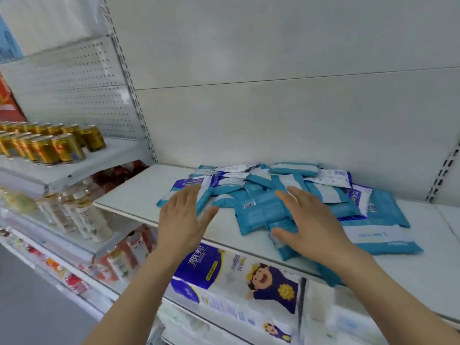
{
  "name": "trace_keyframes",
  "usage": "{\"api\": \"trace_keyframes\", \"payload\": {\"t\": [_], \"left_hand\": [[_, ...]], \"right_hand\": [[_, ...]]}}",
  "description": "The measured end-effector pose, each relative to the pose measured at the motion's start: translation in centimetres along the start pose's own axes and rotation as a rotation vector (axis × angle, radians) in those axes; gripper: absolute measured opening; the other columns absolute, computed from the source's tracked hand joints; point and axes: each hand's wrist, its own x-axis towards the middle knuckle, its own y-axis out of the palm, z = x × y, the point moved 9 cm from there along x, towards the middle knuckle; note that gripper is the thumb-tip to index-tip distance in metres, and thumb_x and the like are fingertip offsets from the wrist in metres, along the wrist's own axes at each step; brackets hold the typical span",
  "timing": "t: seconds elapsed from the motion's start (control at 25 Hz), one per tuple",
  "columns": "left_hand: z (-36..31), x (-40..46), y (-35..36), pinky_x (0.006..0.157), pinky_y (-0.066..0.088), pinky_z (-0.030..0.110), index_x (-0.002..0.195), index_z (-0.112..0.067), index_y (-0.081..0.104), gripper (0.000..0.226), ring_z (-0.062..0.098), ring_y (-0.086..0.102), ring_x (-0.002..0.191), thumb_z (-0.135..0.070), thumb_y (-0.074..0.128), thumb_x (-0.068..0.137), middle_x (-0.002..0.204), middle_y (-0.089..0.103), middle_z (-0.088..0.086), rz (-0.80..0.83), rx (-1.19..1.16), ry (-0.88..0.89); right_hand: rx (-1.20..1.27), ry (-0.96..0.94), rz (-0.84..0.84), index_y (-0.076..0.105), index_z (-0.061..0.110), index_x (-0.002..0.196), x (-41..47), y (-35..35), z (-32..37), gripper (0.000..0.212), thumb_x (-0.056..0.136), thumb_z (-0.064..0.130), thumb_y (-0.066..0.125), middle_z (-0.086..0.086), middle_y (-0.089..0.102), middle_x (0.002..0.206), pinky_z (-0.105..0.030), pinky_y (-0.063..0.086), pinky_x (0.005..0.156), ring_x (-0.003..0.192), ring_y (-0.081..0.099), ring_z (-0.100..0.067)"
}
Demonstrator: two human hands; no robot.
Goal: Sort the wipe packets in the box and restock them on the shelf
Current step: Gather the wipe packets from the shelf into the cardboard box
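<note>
1. Nearest to me, both forearms reach up toward the shelf [139, 192]. On the lower shelf under its front edge I see packs of tissue paper [224, 277].
2. My left hand [183, 220] hovers at the left edge of the pile with its fingers [191, 192] straight and spread, gripping nothing. I cannot tell whether the tips touch the outermost packet.
3. My right hand [311, 227] lies flat over the front of the pile, fingers spread and straight, the thumb against a blue packet at the shelf's front edge; it presses or hovers, it does not hold.
4. The wipe packets [261, 207] sit on the shelf in a loose, overlapping heap, blue and white ones mixed, some face down. A few larger packets lie at the right end.
5. No box is in view. I judge the packets are out on the shelf but not yet sorted: grouping by kind and stacking in rows is left.
6. Farther left, gold cans [49, 145] and bottles [87, 217] fill the neighbouring shelves.
</note>
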Motion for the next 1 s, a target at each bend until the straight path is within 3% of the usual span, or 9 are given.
{"api": "trace_keyframes", "payload": {"t": [0.12, 0.24, 0.36, 0.48, 0.6, 0.76, 0.88, 1.0], "left_hand": [[4.9, 4.2, 4.8, 0.116, 0.023, 0.046, 0.155, -0.024, 0.008, 0.085, 0.028, 0.019, 0.146, -0.074, 0.027, 0.089, 0.161, 0.015, 0.008, 0.232, 0.069, -0.094], [8.5, 7.2, 8.3, 0.116, 0.021, 0.049, 0.155, -0.019, 0.0, 0.1, 0.031, 0.011, 0.148, -0.081, 0.028, 0.082, 0.163, 0.005, 0.011, 0.453, 0.122, -0.074], [9.5, 10.3, 8.8, 0.112, 0.027, 0.045, 0.155, -0.019, 0.004, 0.108, 0.03, 0.018, 0.145, -0.085, 0.039, 0.075, 0.161, 0.011, 0.009, 0.487, 0.106, 0.045], [10.9, 13.2, 9.1, 0.106, 0.033, 0.04, 0.154, -0.02, 0.005, 0.118, 0.027, 0.03, 0.136, -0.081, 0.059, 0.068, 0.154, 0.028, 0.006, 0.548, 0.015, 0.06], [12.4, 15.6, 9.8, 0.1, 0.042, 0.035, 0.152, -0.023, 0.012, 0.122, 0.022, 0.042, 0.125, -0.065, 0.08, 0.06, 0.143, 0.042, 0.002, 0.617, -0.19, -0.02], [13.4, 16.8, 10.6, 0.079, 0.052, 0.027, 0.141, -0.027, 0.033, 0.1, 0.012, 0.056, 0.099, -0.042, 0.09, 0.06, 0.121, 0.051, -0.007, 0.746, -0.46, -0.122], [13.2, 17.0, 10.4, 0.066, 0.055, 0.022, 0.114, -0.022, 0.055, 0.061, 0.008, 0.066, 0.084, -0.028, 0.09, 0.064, 0.104, 0.066, -0.006, 0.799, -0.644, -0.113], [12.9, 18.1, 8.9, 0.06, 0.055, 0.02, 0.108, -0.018, 0.061, 0.048, 0.009, 0.07, 0.076, -0.016, 0.088, 0.068, 0.095, 0.072, -0.002, 0.755, -0.85, -0.113]], "right_hand": [[-0.097, 0.072, 0.112, -0.006, 0.036, 0.153, 3.9, 3.1, 1.0, 0.093, 0.085, 0.066, 0.05, 0.004, -0.014, 0.161, -0.043, 0.003, 0.121, 0.148, -0.009, -0.023], [-0.148, 0.176, 0.145, 0.0, 0.039, 0.153, 7.6, 5.1, 2.2, 0.089, 0.083, 0.068, 0.049, 0.008, -0.01, 0.162, -0.045, -0.002, 0.12, 0.148, -0.013, -0.024], [-0.231, 0.232, 0.077, 0.017, 0.034, 0.151, 10.9, 5.4, 4.1, 0.078, 0.086, 0.066, 0.046, 0.008, 0.016, 0.159, -0.046, -0.001, 0.12, 0.148, 0.005, -0.022], [-0.267, 0.254, -0.032, 0.035, 0.031, 0.144, 13.6, 5.2, 6.1, 0.067, 0.085, 0.059, 0.051, 0.008, 0.046, 0.14, -0.038, 0.013, 0.114, 0.133, 0.036, -0.018], [-0.243, 0.295, -0.037, 0.038, 0.033, 0.141, 14.9, 5.2, 6.6, 0.064, 0.083, 0.055, 0.053, 0.007, 0.049, 0.123, -0.033, 0.032, 0.097, 0.117, 0.042, -0.018], [-0.167, 0.261, -0.008, 0.035, 0.036, 0.142, 15.6, 4.6, 7.2, 0.064, 0.084, 0.051, 0.055, 0.012, 0.045, 0.117, -0.026, 0.04, 0.087, 0.112, 0.039, -0.01], [-0.012, 0.245, 0.043, 0.034, 0.037, 0.143, 16.1, 4.0, 7.8, 0.063, 0.085, 0.042, 0.061, 0.014, 0.046, 0.128, -0.023, 0.041, 0.093, 0.117, 0.041, -0.006], [0.125, 0.199, 0.051, 0.044, 0.035, 0.137, 18.1, 2.5, 8.7, 0.06, 0.081, 0.038, 0.067, 0.018, 0.049, 0.134, -0.022, 0.039, 0.098, 0.121, 0.045, -0.005]]}}
